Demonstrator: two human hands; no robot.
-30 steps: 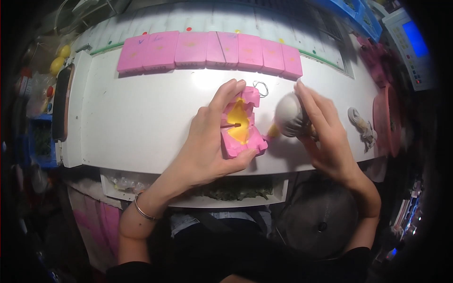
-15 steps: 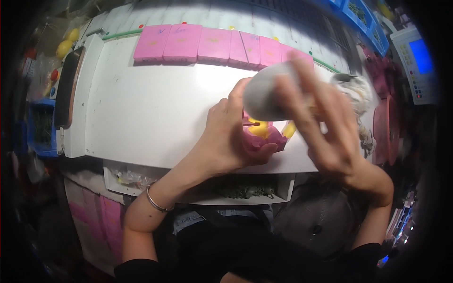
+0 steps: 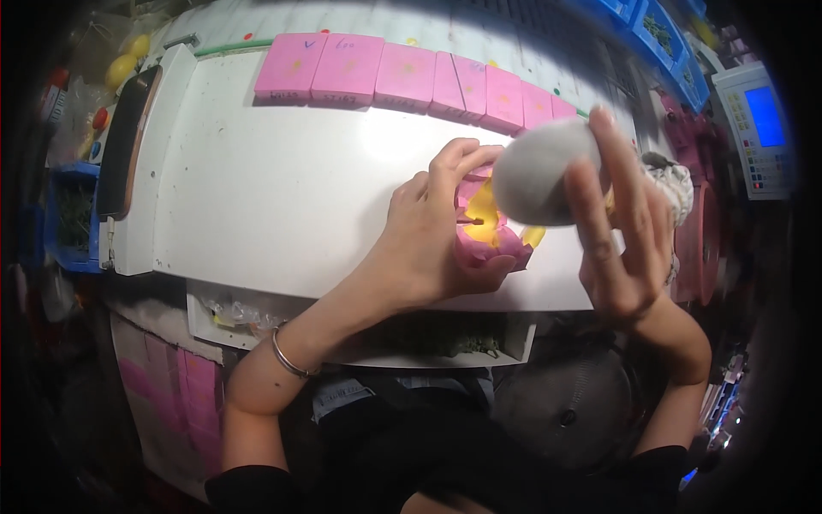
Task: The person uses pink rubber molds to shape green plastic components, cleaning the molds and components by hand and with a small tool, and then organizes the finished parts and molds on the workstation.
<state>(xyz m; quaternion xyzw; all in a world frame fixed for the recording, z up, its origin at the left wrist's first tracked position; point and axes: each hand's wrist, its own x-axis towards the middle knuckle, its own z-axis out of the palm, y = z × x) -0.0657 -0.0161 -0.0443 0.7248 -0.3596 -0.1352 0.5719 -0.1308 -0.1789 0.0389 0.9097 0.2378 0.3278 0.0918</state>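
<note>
My left hand (image 3: 432, 231) grips a pink block mould (image 3: 492, 231) on the white worktop (image 3: 282, 188); the mould lies opened, with a yellow piece showing inside. My right hand (image 3: 621, 231) is raised close to the camera above the mould and holds a pale grey rounded object (image 3: 539, 171), blurred, so its kind is unclear. A metal bangle sits on my left wrist.
A row of several pink block moulds (image 3: 411, 77) lines the far edge of the worktop. A dark flat device (image 3: 124, 141) lies at the left edge. A grey machine with a blue screen (image 3: 758, 128) stands at the right, beside pink parts (image 3: 698, 248). Blue bins (image 3: 659, 30) sit at the back right.
My right hand has lifted the grey rounded object from beside the mould up toward the camera. My left hand has kept its grip on the pink mould.
</note>
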